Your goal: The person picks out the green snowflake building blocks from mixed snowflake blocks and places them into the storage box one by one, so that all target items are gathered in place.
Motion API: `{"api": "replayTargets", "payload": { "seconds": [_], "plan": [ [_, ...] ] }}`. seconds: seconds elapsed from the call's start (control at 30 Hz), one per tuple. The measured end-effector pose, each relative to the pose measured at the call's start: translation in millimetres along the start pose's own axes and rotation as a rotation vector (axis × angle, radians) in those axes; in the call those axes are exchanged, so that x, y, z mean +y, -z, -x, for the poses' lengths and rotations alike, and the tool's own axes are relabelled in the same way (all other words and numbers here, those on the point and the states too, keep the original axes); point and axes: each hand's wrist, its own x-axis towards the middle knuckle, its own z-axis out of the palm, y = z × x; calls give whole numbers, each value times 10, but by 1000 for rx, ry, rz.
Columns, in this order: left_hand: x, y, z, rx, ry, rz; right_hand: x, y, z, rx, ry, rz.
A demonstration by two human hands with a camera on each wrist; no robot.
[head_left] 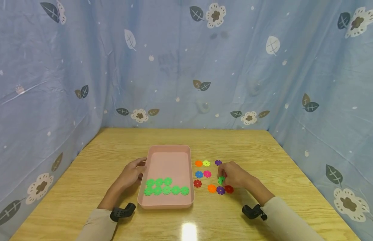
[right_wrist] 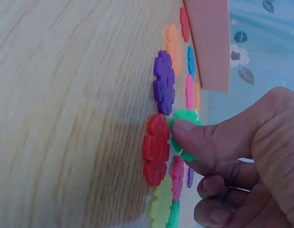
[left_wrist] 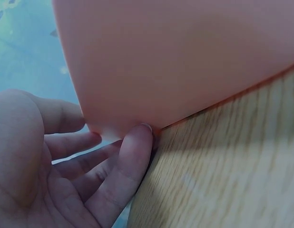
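A pink rectangular tray (head_left: 170, 164) stands on the table, with several green flower-shaped plastic pieces (head_left: 166, 190) in two rows across its near part. My left hand (head_left: 130, 173) is at the tray's left side. In the left wrist view its thumb and fingertips touch the outer wall (left_wrist: 151, 71), loosely bent. To the right of the tray, my right hand (head_left: 235, 174) pinches a green flower piece (right_wrist: 186, 114) between thumb and forefinger, just above other pieces. Below the thumb in the right wrist view lies a red piece (right_wrist: 156, 149), beside a purple one (right_wrist: 164, 83).
Between tray and right hand lie flower pieces: orange (head_left: 198, 163), yellow (head_left: 206, 163), blue (head_left: 199, 174), pink (head_left: 207, 174) and red (head_left: 197, 183). The hand partly hides others. A patterned blue curtain (head_left: 174, 67) surrounds the wooden table (head_left: 129, 144).
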Motion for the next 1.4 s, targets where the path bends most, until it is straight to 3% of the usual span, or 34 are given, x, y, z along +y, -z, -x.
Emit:
{"api": "replayTargets", "payload": {
  "seconds": [0.17, 0.5, 0.93, 1.4],
  "plan": [
    [0, 9, -7, -4, -3, 1, 46, -7, 2, 2, -10, -126],
    [53, 28, 6, -18, -34, -1, 54, 9, -14, 113, 89, -316],
    [-43, 18, 1, -28, -30, 29, -147, -25, -118, 139, 131, -436],
    [-37, 22, -18, -15, -18, 18, -481, -54, -322, 154, 124, -464]
  ]
}}
